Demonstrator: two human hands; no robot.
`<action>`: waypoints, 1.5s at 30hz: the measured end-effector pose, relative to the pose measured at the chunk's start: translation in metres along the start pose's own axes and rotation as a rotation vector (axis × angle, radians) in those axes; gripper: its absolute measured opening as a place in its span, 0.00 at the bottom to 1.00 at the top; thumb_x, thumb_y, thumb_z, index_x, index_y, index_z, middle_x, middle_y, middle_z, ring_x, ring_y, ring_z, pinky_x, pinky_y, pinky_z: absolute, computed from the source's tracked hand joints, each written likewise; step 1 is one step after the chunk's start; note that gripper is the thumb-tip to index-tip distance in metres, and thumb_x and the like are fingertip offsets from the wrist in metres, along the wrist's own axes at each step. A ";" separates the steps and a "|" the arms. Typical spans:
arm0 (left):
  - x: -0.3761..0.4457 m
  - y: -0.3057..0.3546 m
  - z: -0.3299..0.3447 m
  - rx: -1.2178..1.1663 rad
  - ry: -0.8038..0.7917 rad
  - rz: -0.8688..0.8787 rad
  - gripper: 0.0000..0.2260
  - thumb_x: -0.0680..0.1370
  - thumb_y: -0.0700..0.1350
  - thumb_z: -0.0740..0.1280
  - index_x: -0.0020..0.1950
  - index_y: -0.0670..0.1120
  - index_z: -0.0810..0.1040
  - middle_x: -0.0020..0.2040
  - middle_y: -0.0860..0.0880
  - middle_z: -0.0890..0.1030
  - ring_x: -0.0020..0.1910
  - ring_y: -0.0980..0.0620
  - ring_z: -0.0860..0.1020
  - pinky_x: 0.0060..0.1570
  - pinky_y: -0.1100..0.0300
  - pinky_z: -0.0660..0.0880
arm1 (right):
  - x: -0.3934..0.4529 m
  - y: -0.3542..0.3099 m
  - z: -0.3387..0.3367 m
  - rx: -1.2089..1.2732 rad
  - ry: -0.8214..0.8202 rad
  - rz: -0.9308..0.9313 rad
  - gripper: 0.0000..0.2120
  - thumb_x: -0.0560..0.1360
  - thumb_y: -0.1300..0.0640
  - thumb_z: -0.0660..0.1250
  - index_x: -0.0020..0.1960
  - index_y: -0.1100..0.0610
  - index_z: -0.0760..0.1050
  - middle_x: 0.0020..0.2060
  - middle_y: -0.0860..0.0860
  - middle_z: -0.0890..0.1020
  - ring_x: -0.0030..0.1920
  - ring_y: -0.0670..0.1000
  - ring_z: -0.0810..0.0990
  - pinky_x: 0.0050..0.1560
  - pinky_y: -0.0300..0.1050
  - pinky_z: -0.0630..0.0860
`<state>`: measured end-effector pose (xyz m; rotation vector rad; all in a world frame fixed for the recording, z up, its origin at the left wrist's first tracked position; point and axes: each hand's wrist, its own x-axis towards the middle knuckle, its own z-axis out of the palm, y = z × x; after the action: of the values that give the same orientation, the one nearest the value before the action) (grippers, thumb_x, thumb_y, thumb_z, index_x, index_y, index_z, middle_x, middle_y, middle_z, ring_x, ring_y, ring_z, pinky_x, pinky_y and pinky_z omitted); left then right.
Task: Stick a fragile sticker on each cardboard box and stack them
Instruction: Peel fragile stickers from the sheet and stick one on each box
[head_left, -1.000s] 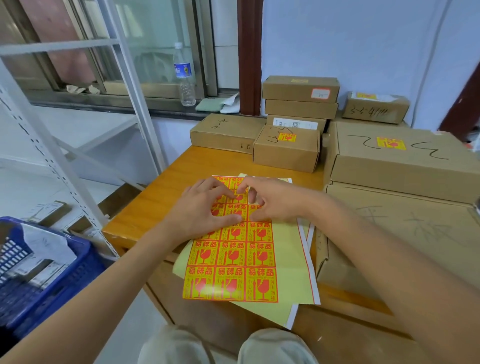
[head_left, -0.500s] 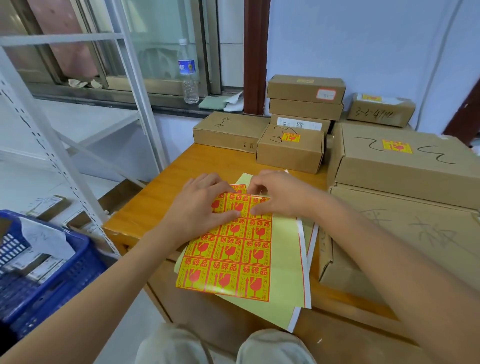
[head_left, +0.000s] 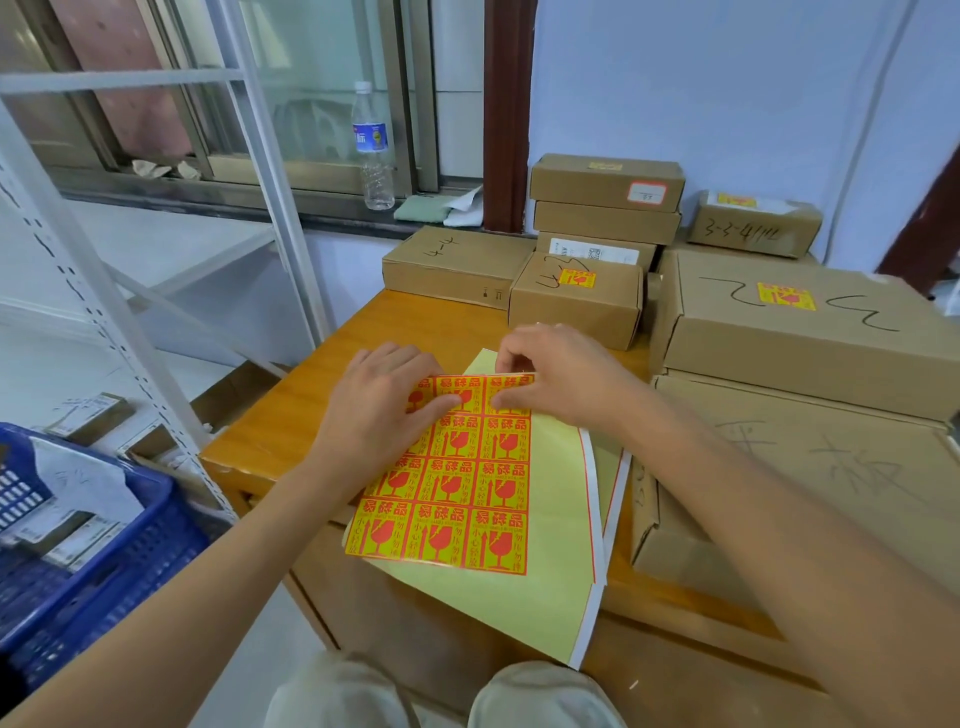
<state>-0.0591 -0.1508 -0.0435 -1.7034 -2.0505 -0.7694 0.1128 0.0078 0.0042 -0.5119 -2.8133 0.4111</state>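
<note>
1. Head view: the left hand lies on the upper left of the sticker sheet, fingers mostly straight and the thumb pressing down to pin it to the table.
2. The right hand pinches the top right sticker of the sheet between thumb and fingertips; its upper edge looks slightly lifted from the backing, though the fingers hide most of the corner.
3. The sheet rests on a larger pale yellow backing paper that overhangs the near edge of the table. Several full rows of red and yellow stickers remain.
4. Just beyond the hands, a small box already carries a fragile sticker on its top, as does the large box to the right and the far box with handwriting.
5. The flat box at the back left shows no sticker on its visible faces, and neither does the big bottom box under the large one.
6. A stack of three boxes stands at the back; the top one has a small yellow label, the lower two show none from here.
7. Judgement: the task is part done, with one more sticker being peeled and at least two boxes left to label and stack.
</note>
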 end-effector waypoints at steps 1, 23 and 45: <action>0.000 0.001 0.000 0.005 -0.001 -0.003 0.19 0.78 0.65 0.61 0.52 0.51 0.80 0.47 0.56 0.79 0.48 0.58 0.71 0.50 0.59 0.64 | 0.000 -0.001 -0.001 0.005 -0.005 0.002 0.10 0.75 0.44 0.76 0.49 0.46 0.77 0.46 0.42 0.79 0.48 0.44 0.77 0.47 0.46 0.77; 0.000 -0.002 0.002 0.007 0.023 0.041 0.21 0.78 0.65 0.58 0.51 0.50 0.80 0.46 0.55 0.81 0.46 0.58 0.71 0.48 0.59 0.64 | 0.003 -0.003 0.000 -0.021 0.092 -0.079 0.08 0.74 0.43 0.76 0.47 0.45 0.82 0.45 0.40 0.80 0.53 0.45 0.73 0.63 0.54 0.67; 0.000 -0.003 0.002 0.026 -0.028 0.003 0.23 0.79 0.66 0.56 0.52 0.50 0.80 0.45 0.55 0.80 0.45 0.58 0.73 0.46 0.59 0.66 | 0.000 -0.007 -0.001 -0.032 0.151 -0.172 0.05 0.78 0.46 0.73 0.51 0.42 0.77 0.46 0.40 0.79 0.52 0.42 0.73 0.58 0.46 0.68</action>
<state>-0.0614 -0.1496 -0.0458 -1.7118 -2.0668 -0.7185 0.1113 0.0018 0.0075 -0.2899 -2.6943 0.2804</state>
